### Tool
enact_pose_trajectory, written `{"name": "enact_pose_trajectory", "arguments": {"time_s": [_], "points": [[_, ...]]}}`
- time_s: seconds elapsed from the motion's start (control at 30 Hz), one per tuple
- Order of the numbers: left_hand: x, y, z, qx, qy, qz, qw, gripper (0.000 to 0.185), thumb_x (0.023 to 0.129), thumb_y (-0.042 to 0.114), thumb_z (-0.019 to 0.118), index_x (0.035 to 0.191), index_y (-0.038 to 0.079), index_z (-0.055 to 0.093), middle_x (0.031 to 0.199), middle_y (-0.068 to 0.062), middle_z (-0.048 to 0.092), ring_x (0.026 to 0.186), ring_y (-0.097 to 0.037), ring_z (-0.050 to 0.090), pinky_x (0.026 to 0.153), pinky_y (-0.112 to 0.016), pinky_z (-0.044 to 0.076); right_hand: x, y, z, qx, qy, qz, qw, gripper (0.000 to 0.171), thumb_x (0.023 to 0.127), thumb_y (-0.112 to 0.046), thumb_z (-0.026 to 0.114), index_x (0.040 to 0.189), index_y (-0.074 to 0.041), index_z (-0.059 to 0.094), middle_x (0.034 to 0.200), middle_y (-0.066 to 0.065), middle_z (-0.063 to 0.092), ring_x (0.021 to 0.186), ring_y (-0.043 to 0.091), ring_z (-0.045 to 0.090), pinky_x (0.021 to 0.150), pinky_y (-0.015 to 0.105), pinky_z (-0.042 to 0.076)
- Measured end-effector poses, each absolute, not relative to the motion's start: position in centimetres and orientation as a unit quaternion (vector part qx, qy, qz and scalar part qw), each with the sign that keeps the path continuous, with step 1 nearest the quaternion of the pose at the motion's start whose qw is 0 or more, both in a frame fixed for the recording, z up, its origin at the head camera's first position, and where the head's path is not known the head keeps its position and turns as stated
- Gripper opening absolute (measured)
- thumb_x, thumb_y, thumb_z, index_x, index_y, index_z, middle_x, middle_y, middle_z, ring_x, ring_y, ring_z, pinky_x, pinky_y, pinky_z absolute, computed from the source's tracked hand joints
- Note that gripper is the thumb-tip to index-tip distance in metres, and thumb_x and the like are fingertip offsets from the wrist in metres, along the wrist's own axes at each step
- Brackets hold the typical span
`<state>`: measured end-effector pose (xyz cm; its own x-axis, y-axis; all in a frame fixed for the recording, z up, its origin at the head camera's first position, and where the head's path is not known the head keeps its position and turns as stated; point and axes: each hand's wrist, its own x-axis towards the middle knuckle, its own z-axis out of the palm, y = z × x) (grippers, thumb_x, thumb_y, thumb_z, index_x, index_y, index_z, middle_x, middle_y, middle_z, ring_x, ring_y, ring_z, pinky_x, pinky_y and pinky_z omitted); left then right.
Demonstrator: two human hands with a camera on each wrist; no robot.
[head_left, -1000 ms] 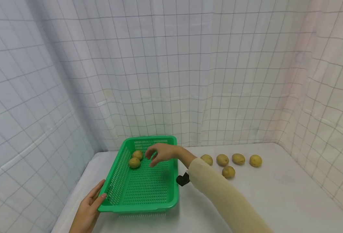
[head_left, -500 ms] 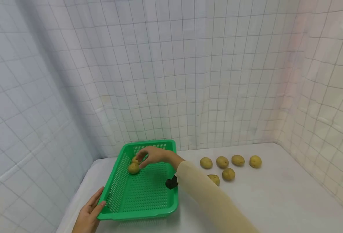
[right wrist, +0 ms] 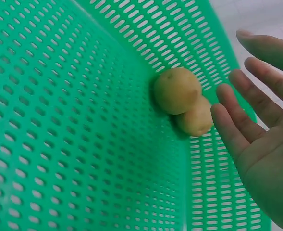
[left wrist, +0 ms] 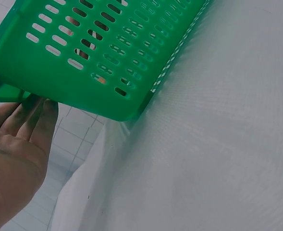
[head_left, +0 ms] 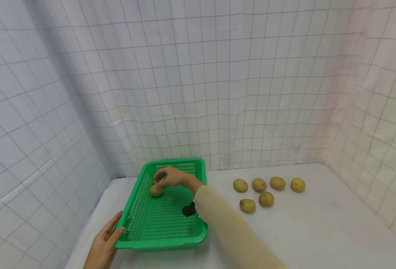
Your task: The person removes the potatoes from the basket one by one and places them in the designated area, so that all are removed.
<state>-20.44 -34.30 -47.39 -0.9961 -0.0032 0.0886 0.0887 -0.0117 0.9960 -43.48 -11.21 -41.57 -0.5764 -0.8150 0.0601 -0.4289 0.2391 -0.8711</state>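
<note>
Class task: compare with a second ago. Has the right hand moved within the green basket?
Yes. The right hand has moved toward the green basket's far left corner, over the potatoes there.

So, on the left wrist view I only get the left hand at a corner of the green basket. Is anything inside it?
Observer: Yes, two potatoes lie touching each other in a far corner of the green basket.
Operator: Is the right hand holding one?
Observer: No. The right hand is inside the basket beside them, fingers straight, gripping nothing.
Operator: Any more around?
Observer: Six loose potatoes sit on the table to the right of the basket.
</note>
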Motion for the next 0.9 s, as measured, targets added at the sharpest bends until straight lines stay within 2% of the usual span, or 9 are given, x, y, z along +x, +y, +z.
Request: {"name": "enact_pose_trajectory", "arguments": {"time_s": [0.13, 0.23, 0.4, 0.57, 0.63, 0.73, 0.83, 0.9], "points": [[-20.6, -34.1, -47.3, -0.036, -0.702, -0.710, 0.037, 0.071, 0.112, 0.015, 0.051, 0.162, -0.008, 0.006, 0.166, -0.031, 0.003, 0.123, 0.014, 0.046, 0.099, -0.015, 0.047, -43.7, -11.6, -42.7, -0.403, 0.770, -0.455, 0.194, 0.043, 0.099, -0.014, 0.073, 0.137, 0.004, 0.061, 0.134, 0.014, 0.063, 0.119, 0.017, 0.058, 0.097, 0.027, 0.050], [-20.9, -33.7, -47.2, -0.040, -0.693, -0.720, 0.031, 0.073, 0.112, 0.016, 0.051, 0.163, -0.006, 0.005, 0.167, -0.028, 0.002, 0.124, 0.014, 0.044, 0.101, -0.015, 0.045, -43.8, -11.4, -43.1, -0.396, 0.783, -0.444, 0.180, 0.042, 0.099, -0.012, 0.073, 0.136, 0.004, 0.062, 0.134, 0.015, 0.063, 0.122, 0.022, 0.059, 0.099, 0.028, 0.050], [-21.2, -33.5, -47.2, -0.020, -0.687, -0.726, 0.023, 0.074, 0.111, 0.020, 0.054, 0.164, -0.001, 0.008, 0.169, -0.021, 0.005, 0.124, 0.015, 0.044, 0.102, -0.015, 0.044, -44.2, -11.5, -43.6, -0.398, 0.795, -0.413, 0.195, 0.050, 0.100, -0.014, 0.071, 0.145, 0.000, 0.056, 0.143, 0.014, 0.057, 0.130, 0.028, 0.055, 0.100, 0.031, 0.050], [-21.0, -33.7, -47.4, -0.020, -0.689, -0.724, 0.024, 0.073, 0.111, 0.019, 0.053, 0.164, -0.002, 0.009, 0.169, -0.021, 0.003, 0.124, 0.016, 0.042, 0.102, -0.014, 0.043, -44.3, -12.3, -44.4, -0.404, 0.820, -0.355, 0.198, 0.060, 0.097, -0.023, 0.076, 0.151, -0.008, 0.053, 0.146, 0.008, 0.055, 0.128, 0.020, 0.053, 0.101, 0.030, 0.048], [-20.8, -33.8, -47.4, -0.018, -0.693, -0.721, 0.025, 0.072, 0.111, 0.019, 0.053, 0.164, -0.003, 0.009, 0.169, -0.021, 0.003, 0.133, 0.010, 0.037, 0.102, -0.013, 0.042, -44.2, -12.7, -44.8, -0.410, 0.826, -0.334, 0.195, 0.063, 0.096, -0.025, 0.078, 0.152, -0.009, 0.052, 0.146, 0.006, 0.054, 0.126, 0.017, 0.053, 0.101, 0.028, 0.047], [-20.7, -33.9, -47.4, -0.011, -0.697, -0.716, 0.024, 0.072, 0.111, 0.020, 0.053, 0.164, -0.002, 0.009, 0.169, -0.020, 0.004, 0.150, -0.013, 0.022, 0.101, -0.012, 0.041, -44.1, -13.2, -45.0, -0.423, 0.830, -0.313, 0.185, 0.062, 0.096, -0.023, 0.077, 0.151, -0.008, 0.052, 0.144, 0.004, 0.054, 0.125, 0.016, 0.053, 0.102, 0.027, 0.046], [-20.6, -34.1, -47.4, -0.008, -0.697, -0.716, 0.024, 0.073, 0.111, 0.022, 0.053, 0.165, -0.001, 0.009, 0.170, -0.019, 0.004, 0.153, -0.034, 0.006, 0.101, -0.011, 0.041, -43.9, -13.5, -45.0, -0.434, 0.840, -0.269, 0.185, 0.057, 0.097, -0.024, 0.076, 0.148, -0.010, 0.056, 0.139, 0.003, 0.058, 0.125, 0.015, 0.054, 0.103, 0.027, 0.046], [-20.6, -34.3, -47.4, -0.008, -0.697, -0.716, 0.028, 0.073, 0.111, 0.022, 0.053, 0.165, -0.001, 0.009, 0.169, -0.019, 0.004, 0.154, -0.030, 0.009, 0.101, -0.011, 0.041, -43.7, -13.8, -45.1, -0.442, 0.844, -0.234, 0.193, 0.053, 0.097, -0.025, 0.077, 0.147, -0.013, 0.060, 0.136, 0.002, 0.060, 0.125, 0.015, 0.054, 0.103, 0.027, 0.046]]}}
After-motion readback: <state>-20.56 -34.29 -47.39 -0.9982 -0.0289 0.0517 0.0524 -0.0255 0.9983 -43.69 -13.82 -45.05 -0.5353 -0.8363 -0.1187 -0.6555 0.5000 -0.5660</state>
